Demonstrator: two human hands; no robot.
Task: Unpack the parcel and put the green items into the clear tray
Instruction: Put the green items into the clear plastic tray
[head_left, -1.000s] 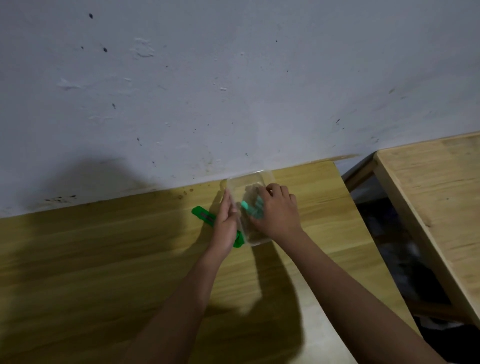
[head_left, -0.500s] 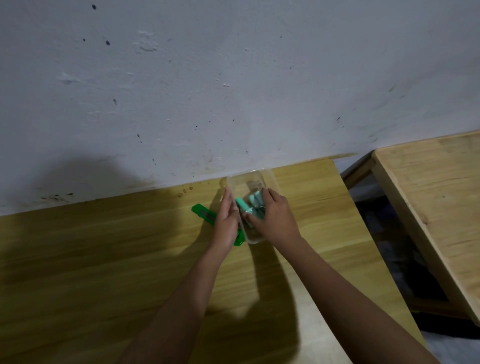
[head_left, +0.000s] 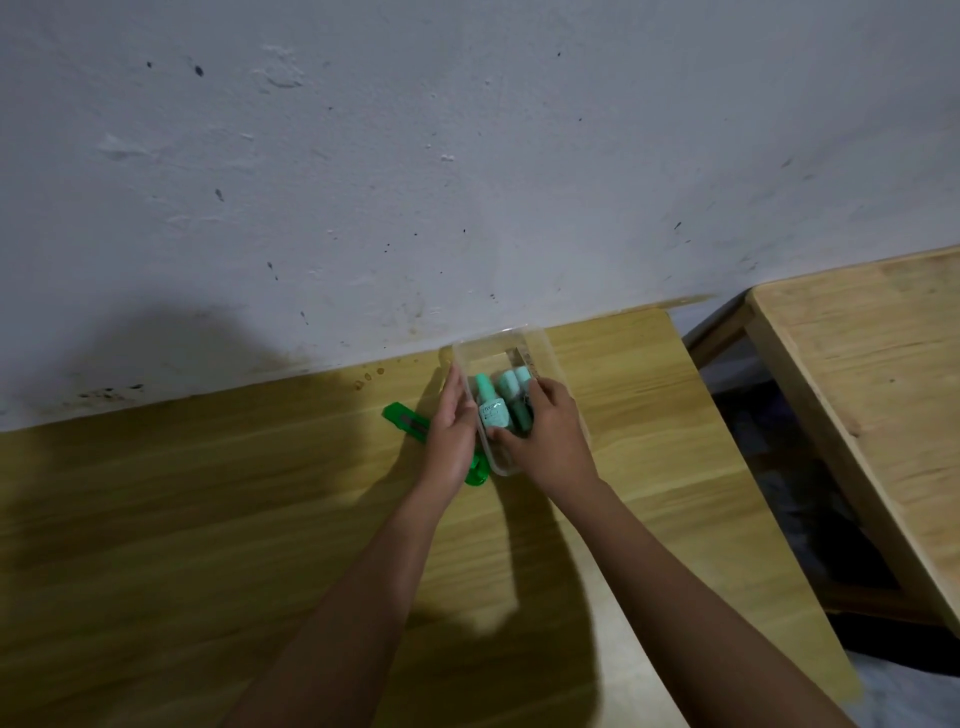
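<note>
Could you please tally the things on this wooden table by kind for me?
Clear tray: 1
Mint-green bottles: 2 plainly seen, lying in the tray; the right hand may hide more
Green cutter: 1, on the table beside the tray
Total: 4
</note>
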